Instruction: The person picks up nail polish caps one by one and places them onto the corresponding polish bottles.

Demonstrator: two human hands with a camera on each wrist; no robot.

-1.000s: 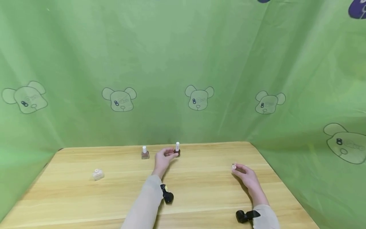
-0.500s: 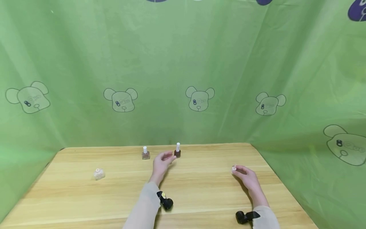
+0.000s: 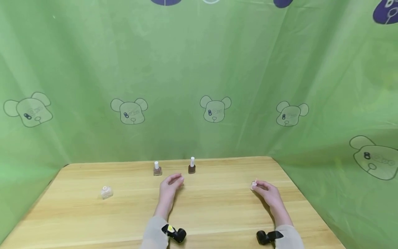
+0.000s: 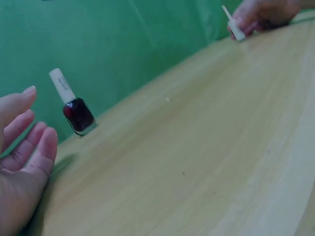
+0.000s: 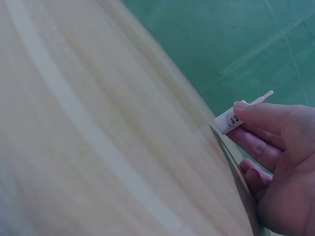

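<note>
My right hand [image 3: 269, 193] pinches a white nail polish cap [image 5: 228, 121] between thumb and fingers. Its brush [image 5: 262, 98] points away from the tabletop, up past the thumb. My left hand [image 3: 169, 186] holds nothing, its fingers loosely bent with a gap to the thumb. Just beyond it stands a dark red nail polish bottle [image 4: 78, 116] with a tall white cap, upright and apart from the fingers. A mauve nail polish bottle [image 3: 157, 171], also white-capped, is to the left of it. Farther left sits a clear nail polish bottle [image 3: 106, 192] with an uncapped neck.
The light wooden table [image 3: 217, 211] ends at a far edge close behind the two capped bottles. Green curtain [image 3: 174, 69] printed with bear heads hangs behind and along both sides. Each sleeve carries a black wrist camera [image 3: 177, 235].
My left hand has let go of the dark red nail polish bottle and drawn back toward the near left. The bottle stays standing. My right hand keeps its place, the cap turned slightly.
</note>
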